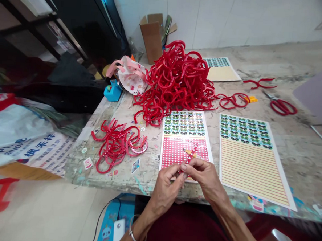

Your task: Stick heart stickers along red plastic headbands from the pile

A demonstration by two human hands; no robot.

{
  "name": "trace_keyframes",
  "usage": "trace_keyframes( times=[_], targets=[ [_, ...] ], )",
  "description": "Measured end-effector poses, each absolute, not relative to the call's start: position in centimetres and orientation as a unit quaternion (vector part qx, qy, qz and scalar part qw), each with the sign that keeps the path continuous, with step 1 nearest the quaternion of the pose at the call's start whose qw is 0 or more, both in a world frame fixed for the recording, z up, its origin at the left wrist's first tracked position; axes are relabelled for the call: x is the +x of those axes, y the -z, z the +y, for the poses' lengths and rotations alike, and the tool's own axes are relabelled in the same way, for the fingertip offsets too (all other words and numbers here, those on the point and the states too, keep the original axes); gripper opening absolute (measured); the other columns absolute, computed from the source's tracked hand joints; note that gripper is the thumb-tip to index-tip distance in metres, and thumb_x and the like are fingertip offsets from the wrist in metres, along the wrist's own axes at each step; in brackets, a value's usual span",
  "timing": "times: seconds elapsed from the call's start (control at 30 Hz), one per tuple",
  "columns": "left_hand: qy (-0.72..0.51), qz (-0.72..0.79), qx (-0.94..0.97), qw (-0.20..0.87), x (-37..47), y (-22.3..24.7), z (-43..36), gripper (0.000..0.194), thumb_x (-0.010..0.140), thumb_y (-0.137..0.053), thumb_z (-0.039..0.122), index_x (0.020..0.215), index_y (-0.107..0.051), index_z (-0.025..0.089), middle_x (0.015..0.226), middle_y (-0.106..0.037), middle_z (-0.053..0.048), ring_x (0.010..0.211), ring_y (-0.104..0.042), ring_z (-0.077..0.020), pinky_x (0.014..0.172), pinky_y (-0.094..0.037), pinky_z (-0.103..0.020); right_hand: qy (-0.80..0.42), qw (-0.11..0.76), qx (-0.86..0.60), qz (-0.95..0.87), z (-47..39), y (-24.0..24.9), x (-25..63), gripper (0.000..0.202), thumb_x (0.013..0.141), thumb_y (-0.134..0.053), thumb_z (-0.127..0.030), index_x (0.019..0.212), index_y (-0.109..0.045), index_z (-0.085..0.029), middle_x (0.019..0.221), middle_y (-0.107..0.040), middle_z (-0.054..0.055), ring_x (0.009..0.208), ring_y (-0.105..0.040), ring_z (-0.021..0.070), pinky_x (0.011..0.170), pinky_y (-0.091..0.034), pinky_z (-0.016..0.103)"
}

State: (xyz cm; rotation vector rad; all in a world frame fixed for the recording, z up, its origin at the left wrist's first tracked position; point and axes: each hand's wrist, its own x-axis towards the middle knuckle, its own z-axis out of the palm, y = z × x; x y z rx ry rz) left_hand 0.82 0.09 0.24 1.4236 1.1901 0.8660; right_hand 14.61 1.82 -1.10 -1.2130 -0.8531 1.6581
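Near the table's front edge, my left hand (168,183) and my right hand (202,174) meet, fingers pinched on a narrow red strip with white marks (192,154). The strip points up and away from me; its lower end is hidden by my fingers. Beneath them lies a sticker sheet (172,150) with green-and-black prints at the top and red rows with white shapes below. A large heap of red curved bands (180,78) rises behind the sheet. To the left is a smaller pile of red bands with white marks (116,143).
Right of my hands lies a striped sticker sheet (251,162). Beyond it are red-handled scissors (283,107) and red pliers (260,83). At the back stand a cardboard box (151,40), a patterned bag (132,77) and a blue tape dispenser (113,91).
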Motion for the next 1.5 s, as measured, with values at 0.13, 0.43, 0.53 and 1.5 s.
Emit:
trace_keyframes(
  times=[0.13, 0.43, 0.53, 1.5],
  targets=[
    [-0.374, 0.476, 0.617, 0.503, 1.0, -0.3, 0.3, 0.017, 0.089, -0.049, 0.024, 0.085, -0.063, 0.014, 0.077, -0.059, -0.002, 0.073, -0.054, -0.0129, 0.069, -0.041, -0.023, -0.681, 0.442, -0.487, -0.323, 1.9, 1.4, 15.1, 0.026, 0.065, -0.077, -0.032, 0.056, -0.060, -0.015, 0.052, -0.054, -0.004, 0.047, -0.037, 0.0051, 0.047, -0.025, 0.021],
    [-0.355, 0.440, 0.659, 0.496, -0.1, 0.4, 0.7, 0.017, 0.088, -0.050, 0.021, 0.090, -0.065, 0.013, 0.083, -0.062, -0.006, 0.080, -0.057, -0.0151, 0.075, -0.042, -0.024, -0.732, 0.430, -0.450, -0.277, 2.4, 1.7, 15.5, 0.023, 0.065, -0.077, -0.033, 0.064, -0.062, -0.015, 0.057, -0.053, -0.003, 0.049, -0.039, 0.0053, 0.047, -0.027, 0.021],
    [-0.357, 0.425, 0.658, 0.509, -0.3, 0.5, 0.8, 0.017, 0.087, -0.051, 0.020, 0.091, -0.066, 0.013, 0.088, -0.063, -0.007, 0.083, -0.058, -0.0157, 0.077, -0.042, -0.024, -0.738, 0.427, -0.449, -0.268, 2.4, 1.5, 15.3, 0.026, 0.063, -0.078, -0.035, 0.065, -0.061, -0.016, 0.056, -0.053, -0.004, 0.046, -0.037, 0.0047, 0.045, -0.026, 0.021],
    [-0.390, 0.439, 0.657, 0.472, -1.0, 1.2, -0.4, 0.013, 0.086, -0.051, 0.020, 0.087, -0.063, 0.015, 0.081, -0.063, -0.006, 0.078, -0.057, -0.0157, 0.073, -0.043, -0.026, -0.698, 0.425, -0.477, -0.324, 2.2, 0.5, 15.6, 0.026, 0.061, -0.078, -0.038, 0.066, -0.067, -0.016, 0.055, -0.054, -0.004, 0.040, -0.039, 0.0031, 0.037, -0.030, 0.018]
  ],
)
